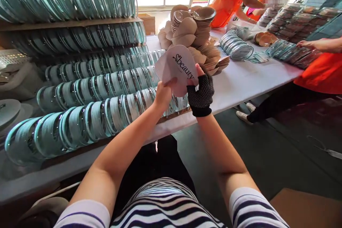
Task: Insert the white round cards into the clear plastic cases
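In front of me is a pale rounded card printed with "beauty" in dark letters, held up and tilted. A second pale piece seems to lie beside or behind it on the left; I cannot tell if the two are joined. My left hand, bare, pinches the lower left edge. My right hand, in a black dotted fingerless glove, grips the lower right edge. Just beyond the hands rises a pile of beige cup-shaped pads. To the left run rows of round clear cases with teal edges.
A white-covered table runs off to the right. More clear cases lie on it, with tall stacks behind. A co-worker's hand touches cases at right. Another person in orange stands at the back. Cardboard lies below right.
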`<state>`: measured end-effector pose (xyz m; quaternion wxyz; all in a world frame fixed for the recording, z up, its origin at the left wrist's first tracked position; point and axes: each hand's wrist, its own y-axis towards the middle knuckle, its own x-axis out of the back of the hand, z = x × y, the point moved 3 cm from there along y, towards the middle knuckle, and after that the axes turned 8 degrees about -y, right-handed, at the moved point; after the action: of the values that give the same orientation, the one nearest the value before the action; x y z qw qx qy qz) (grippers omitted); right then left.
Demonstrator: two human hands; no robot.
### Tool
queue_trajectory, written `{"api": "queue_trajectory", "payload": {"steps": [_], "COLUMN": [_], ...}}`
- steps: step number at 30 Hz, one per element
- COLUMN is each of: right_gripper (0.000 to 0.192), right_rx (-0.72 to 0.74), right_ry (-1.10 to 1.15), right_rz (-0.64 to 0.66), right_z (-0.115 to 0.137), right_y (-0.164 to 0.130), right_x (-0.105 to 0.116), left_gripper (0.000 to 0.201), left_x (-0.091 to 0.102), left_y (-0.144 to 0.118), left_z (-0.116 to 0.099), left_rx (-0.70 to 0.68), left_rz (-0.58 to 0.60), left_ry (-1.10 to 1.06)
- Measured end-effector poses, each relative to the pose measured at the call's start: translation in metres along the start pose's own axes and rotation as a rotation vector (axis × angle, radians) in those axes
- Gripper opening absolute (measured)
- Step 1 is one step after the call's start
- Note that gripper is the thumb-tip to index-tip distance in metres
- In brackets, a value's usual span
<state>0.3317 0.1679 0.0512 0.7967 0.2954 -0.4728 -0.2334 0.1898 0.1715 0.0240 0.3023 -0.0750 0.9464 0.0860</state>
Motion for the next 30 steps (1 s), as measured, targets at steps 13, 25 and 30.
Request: {"api": "queue_trajectory", "payload": {"steps": [13,25,30], "right_gripper": [0.043,0.037,0.033], "right_rx": [0.052,0.092,0.043], "right_ry": [-0.512,-0.422,-0.348], "right_rz": [0.46,0.567,0.694], "right_z": [-0.023,-0.015,-0.019], "right_y": [-0.09,-0.053,-0.05], "right_x": [0.083,0.066,0.045], "left_gripper": [0.031,0.033,0.031], "left_x": [0.016,0.016,0.014], "left_y": [0.038,0.035,0.037], "left_z": [-0.005,0.002,-0.001], "left_rx": [0.071,0.045,0.062], "left_rz": [-0.249,-0.191,-0.179], "left_ry": [-0.197,-0.149,-0.166]}}
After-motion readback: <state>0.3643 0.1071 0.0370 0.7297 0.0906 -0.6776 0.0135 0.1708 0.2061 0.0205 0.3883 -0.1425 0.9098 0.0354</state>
